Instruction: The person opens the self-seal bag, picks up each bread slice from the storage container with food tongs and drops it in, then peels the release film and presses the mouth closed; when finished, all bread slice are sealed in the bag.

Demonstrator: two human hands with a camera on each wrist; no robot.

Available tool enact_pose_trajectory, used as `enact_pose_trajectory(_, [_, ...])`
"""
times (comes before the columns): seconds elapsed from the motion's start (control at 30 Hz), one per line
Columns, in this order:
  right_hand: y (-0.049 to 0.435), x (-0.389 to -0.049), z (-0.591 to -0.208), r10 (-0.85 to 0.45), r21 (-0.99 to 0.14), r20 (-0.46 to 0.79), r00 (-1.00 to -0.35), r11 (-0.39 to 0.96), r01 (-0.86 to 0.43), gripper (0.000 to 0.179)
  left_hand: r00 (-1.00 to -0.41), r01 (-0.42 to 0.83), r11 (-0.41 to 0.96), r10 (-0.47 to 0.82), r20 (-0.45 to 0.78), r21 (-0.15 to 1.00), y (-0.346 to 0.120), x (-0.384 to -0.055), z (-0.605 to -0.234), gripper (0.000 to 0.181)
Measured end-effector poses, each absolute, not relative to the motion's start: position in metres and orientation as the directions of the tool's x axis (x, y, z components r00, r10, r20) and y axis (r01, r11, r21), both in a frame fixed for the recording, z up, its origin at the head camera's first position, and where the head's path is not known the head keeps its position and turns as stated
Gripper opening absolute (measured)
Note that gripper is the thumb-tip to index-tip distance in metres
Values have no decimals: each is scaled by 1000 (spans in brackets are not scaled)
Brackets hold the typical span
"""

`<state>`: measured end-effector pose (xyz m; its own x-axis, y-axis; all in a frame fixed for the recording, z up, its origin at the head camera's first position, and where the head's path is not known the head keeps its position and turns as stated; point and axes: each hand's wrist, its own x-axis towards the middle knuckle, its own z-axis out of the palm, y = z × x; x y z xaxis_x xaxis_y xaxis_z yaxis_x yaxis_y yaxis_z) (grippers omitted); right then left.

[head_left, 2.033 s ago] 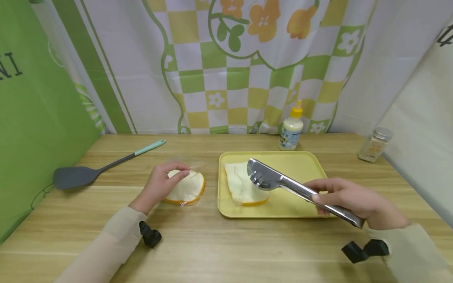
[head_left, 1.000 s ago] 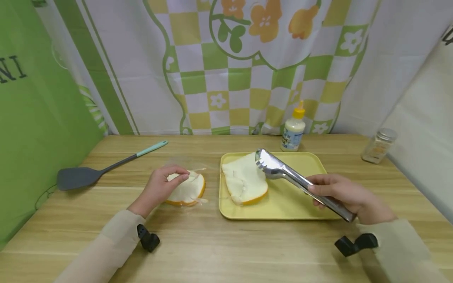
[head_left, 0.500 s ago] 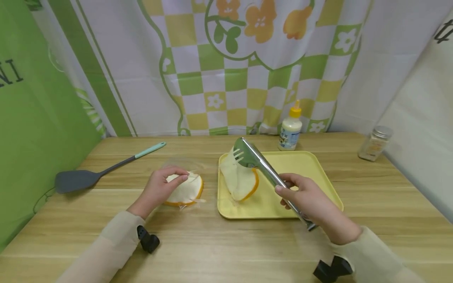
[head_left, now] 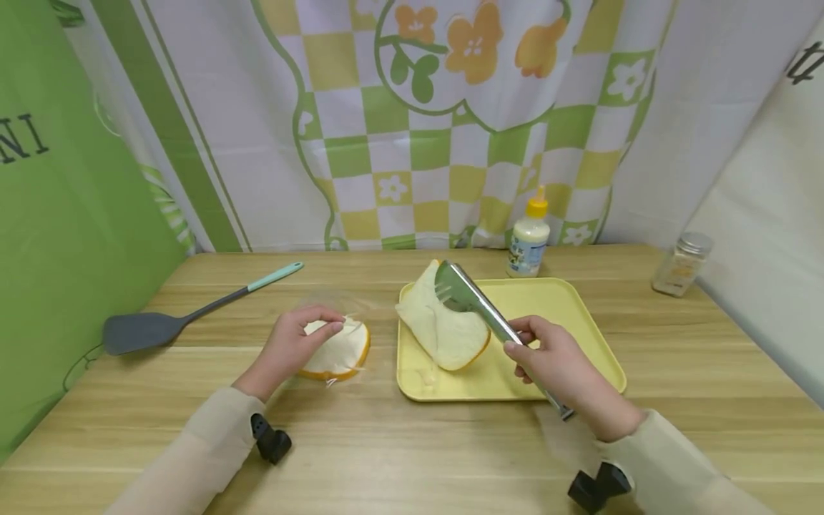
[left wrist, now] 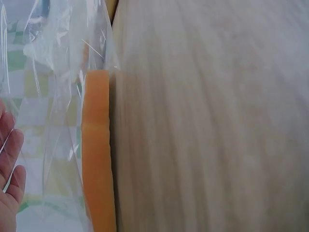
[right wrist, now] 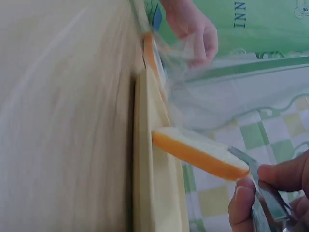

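My right hand [head_left: 556, 361] grips metal tongs [head_left: 486, 307] over the yellow tray. Their tips are at the far edge of a white bread slice [head_left: 444, 322] with an orange crust, which is bent and partly raised; in the right wrist view the slice [right wrist: 203, 154] stands tilted off the tray. My left hand [head_left: 292, 343] pinches the clear plastic bag [left wrist: 53, 96] between thumb and fingers. Under that hand lies a second bread slice [head_left: 341, 350] in the bag, its orange crust [left wrist: 98, 154] showing in the left wrist view.
The yellow tray [head_left: 560, 315] lies in the middle of the wooden table. A yellow-capped squeeze bottle [head_left: 529, 239] stands behind it, and a glass shaker jar [head_left: 682, 265] is at the right. A grey spatula [head_left: 144, 331] lies at the left.
My right hand and the tongs have moved left across the tray. The slice there has gone from lying flat to bent and raised by the tongs. My left hand stays in place.
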<state>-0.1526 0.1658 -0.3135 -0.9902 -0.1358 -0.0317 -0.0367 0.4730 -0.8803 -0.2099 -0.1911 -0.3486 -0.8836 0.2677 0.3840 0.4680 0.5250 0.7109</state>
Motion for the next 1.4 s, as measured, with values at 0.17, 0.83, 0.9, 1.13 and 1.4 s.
enact_pose_trajectory(0.17, [194,-147,-306,-150,-721,179,-972,653,-233,34,-888,459,522,266,374,719,-190,-210,-349,13])
enact_pose_trajectory(0.83, [227,-137,-323,-189,-400,309,-932,863,-308,41,-859,507,503,222,462,701,-188,-211,-348,12])
enact_pose_trajectory(0.9, [229,-137,-327,-185,-407,312,-932,860,-307,40,-845,523,497,201,495,692,-187,-212,-348,9])
enact_pose_trajectory(1.13, [230,-136,-330,-154,-453,309,-939,844,-287,38,-840,519,541,180,512,662,-186,-212,-347,11])
enact_pose_trajectory(1.4, [230,-126,-311,-134,-707,176,-975,672,-220,36,-833,541,561,253,492,627,-187,-215,-336,12])
